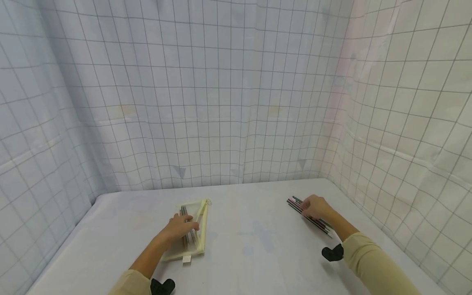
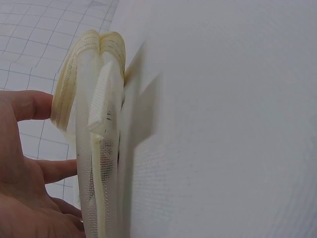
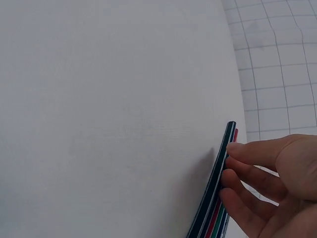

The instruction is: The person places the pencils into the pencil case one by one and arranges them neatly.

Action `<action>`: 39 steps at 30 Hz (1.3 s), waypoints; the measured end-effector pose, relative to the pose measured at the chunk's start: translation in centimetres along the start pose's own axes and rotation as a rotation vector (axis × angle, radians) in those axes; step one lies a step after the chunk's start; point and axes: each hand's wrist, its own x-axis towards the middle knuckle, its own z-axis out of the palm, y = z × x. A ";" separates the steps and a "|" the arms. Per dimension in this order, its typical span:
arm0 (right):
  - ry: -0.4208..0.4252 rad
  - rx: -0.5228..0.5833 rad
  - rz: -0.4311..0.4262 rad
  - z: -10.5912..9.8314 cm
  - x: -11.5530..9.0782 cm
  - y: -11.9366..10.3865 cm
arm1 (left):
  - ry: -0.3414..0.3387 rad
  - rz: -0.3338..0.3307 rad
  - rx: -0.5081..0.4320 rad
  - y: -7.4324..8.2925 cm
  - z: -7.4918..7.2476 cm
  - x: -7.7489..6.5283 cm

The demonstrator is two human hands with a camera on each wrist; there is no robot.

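A mesh pouch (image 1: 203, 235) with cream zipper edging lies on the left of the table, and several pencils (image 1: 183, 210) show within its outline. My left hand (image 1: 178, 228) rests over it with fingers spread; in the left wrist view a fingertip touches the cream edging (image 2: 64, 106) and another meets the mesh. A white tag (image 1: 187, 259) sticks out at the pouch's near end. Over on the right, several dark, red and green pencils (image 3: 213, 203) lie side by side in a slanting bundle. My right hand (image 1: 315, 207) pinches at this bundle, thumb and curled fingertips against the pencils.
White cloth covers the table (image 1: 254, 246), and grid-patterned curtains (image 1: 221, 102) rise behind it and along both sides. The right-hand pencils lie near the table's right edge. Dark straps (image 1: 333, 253) sit at both wrists.
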 end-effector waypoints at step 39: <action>0.009 0.387 0.035 1.0 0.0 -2.6 | -0.004 0.007 -0.024 -0.1 -0.3 -0.3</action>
